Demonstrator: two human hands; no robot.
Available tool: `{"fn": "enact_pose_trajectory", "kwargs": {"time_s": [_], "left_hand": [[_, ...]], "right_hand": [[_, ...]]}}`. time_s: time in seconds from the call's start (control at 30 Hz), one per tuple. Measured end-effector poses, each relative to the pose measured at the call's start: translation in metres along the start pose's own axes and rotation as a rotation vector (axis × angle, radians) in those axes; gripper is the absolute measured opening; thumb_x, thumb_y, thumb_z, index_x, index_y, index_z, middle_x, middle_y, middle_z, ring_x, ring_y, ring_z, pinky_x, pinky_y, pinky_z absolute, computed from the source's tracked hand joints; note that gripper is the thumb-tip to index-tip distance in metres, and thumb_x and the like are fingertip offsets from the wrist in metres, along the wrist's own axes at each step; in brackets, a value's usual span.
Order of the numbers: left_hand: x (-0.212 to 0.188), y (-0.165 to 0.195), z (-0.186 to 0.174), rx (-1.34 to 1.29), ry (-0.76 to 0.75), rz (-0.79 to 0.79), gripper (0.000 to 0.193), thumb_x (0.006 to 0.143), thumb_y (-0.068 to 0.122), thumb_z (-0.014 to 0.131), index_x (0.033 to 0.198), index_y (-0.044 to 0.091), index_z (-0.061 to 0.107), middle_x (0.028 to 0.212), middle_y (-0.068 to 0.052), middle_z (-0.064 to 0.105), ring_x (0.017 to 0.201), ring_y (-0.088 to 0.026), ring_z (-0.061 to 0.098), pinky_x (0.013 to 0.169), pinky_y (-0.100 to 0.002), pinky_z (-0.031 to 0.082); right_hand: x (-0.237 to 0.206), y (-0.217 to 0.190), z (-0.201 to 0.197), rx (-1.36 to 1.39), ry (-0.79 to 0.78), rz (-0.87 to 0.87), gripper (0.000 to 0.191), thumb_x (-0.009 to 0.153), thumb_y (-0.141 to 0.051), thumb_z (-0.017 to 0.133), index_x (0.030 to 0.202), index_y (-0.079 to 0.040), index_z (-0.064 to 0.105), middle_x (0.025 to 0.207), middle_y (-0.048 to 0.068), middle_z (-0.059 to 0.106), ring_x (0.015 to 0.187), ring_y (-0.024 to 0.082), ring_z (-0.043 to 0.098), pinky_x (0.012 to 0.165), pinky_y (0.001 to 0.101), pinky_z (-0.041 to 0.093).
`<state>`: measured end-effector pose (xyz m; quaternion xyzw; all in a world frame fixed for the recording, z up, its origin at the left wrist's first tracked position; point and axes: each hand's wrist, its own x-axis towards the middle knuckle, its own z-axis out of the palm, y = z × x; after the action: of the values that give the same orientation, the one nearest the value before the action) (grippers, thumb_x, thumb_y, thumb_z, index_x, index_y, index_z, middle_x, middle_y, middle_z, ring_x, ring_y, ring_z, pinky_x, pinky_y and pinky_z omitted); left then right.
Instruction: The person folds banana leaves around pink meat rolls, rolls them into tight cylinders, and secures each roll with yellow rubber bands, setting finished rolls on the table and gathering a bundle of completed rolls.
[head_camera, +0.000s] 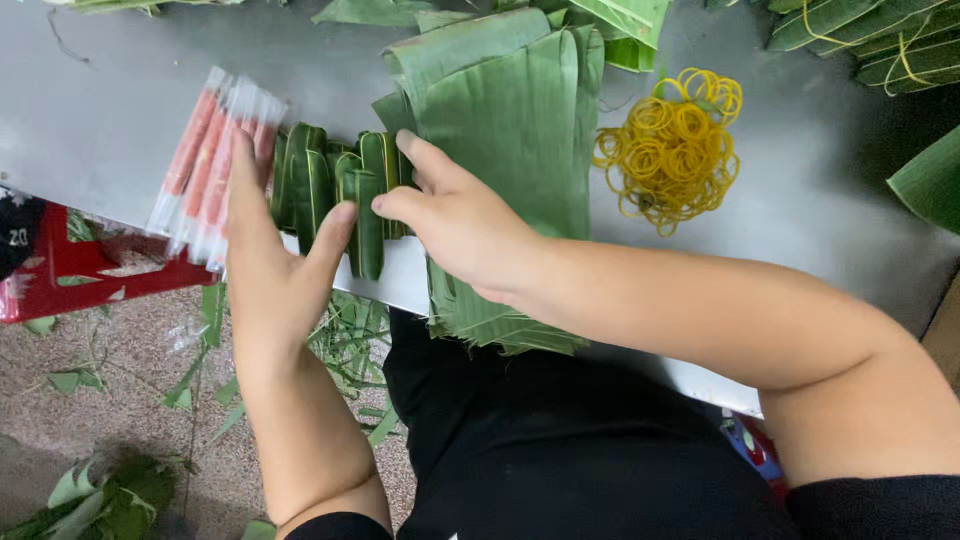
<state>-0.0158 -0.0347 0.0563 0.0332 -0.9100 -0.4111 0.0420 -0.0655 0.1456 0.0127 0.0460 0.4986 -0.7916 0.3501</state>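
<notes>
A row of small folded green leaf pieces (340, 185) stands on edge near the front of the grey table (100, 110). My left hand (265, 255) presses flat against the row's left end, thumb on a folded piece. On the row's right end rests my right hand (455, 215), fingers apart, touching the pieces and lying over a stack of long green leaves (510, 110). Next to my left hand's fingertips lie packaged red sticks (210, 150) in clear wrappers.
A heap of yellow rubber bands (672, 148) lies right of the leaf stack. Tied leaf bundles (880, 40) sit at the far right corner. Leaf scraps litter the floor (110, 380) below, beside a red stool (70, 270).
</notes>
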Motion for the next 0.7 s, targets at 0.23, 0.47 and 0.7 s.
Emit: {"fn": "enact_pose_trajectory", "kwargs": {"time_s": [0.23, 0.47, 0.7], "left_hand": [[0.009, 0.002, 0.025, 0.426, 0.023, -0.129, 0.094, 0.091, 0.037, 0.084, 0.151, -0.016, 0.034, 0.146, -0.039, 0.047, 0.134, -0.051, 0.049, 0.113, -0.053, 0.038], [0.006, -0.041, 0.039, -0.811, 0.093, -0.380, 0.082, 0.094, 0.028, 0.069, 0.157, -0.005, 0.028, 0.147, -0.018, 0.052, 0.134, -0.029, 0.055, 0.113, -0.042, 0.046], [-0.013, -0.036, 0.047, -0.948, 0.097, -0.302, 0.080, 0.094, 0.021, 0.073, 0.157, -0.005, 0.031, 0.149, -0.016, 0.051, 0.138, -0.028, 0.052, 0.118, -0.041, 0.043]], "right_hand": [[0.014, 0.004, 0.003, -0.207, 0.125, 0.048, 0.086, 0.088, -0.021, 0.068, 0.158, 0.003, 0.024, 0.147, 0.022, 0.053, 0.134, 0.027, 0.054, 0.108, 0.0357, 0.045], [0.024, 0.000, -0.006, -0.117, -0.029, 0.099, 0.112, 0.075, -0.042, 0.085, 0.155, 0.005, 0.022, 0.143, 0.022, 0.056, 0.136, 0.029, 0.055, 0.112, 0.0407, 0.044], [0.006, -0.008, -0.008, -0.224, -0.129, 0.023, 0.132, 0.068, -0.035, 0.091, 0.161, -0.003, 0.004, 0.147, 0.019, 0.053, 0.139, 0.029, 0.051, 0.113, 0.0400, 0.042]]}}
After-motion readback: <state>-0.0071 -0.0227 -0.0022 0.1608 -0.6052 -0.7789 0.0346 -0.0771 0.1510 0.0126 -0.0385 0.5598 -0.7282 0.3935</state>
